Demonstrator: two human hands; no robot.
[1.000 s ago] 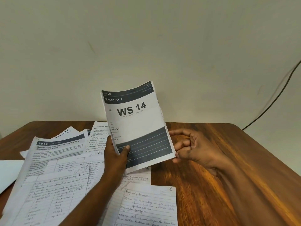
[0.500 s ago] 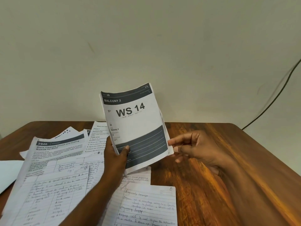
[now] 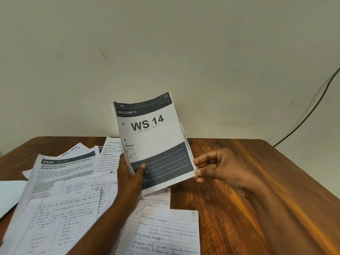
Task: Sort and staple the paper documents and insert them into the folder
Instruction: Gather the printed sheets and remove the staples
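Note:
A small stack of printed sheets, its top page reading "WS 14" and "BALCONY 2" (image 3: pixel 152 137), stands nearly upright above the wooden table (image 3: pixel 239 190). My left hand (image 3: pixel 131 178) grips its lower left edge, thumb on the dark band. My right hand (image 3: pixel 219 166) pinches its lower right corner between thumb and fingers. Several loose sheets lie spread on the table: a printed page headed "2946" (image 3: pixel 64 168), handwritten lined pages (image 3: pixel 60 218) at the left, and one handwritten page (image 3: pixel 169 234) at the front. No stapler or folder can be made out.
A pale sheet or cover (image 3: pixel 9 196) pokes in at the left edge. A black cable (image 3: pixel 311 111) runs down the cream wall at the right. Bare table surface lies to the right of the papers.
My right hand has closed from open fingers beside the stack into a pinch on its lower right corner. The stack has tilted slightly and dropped a little.

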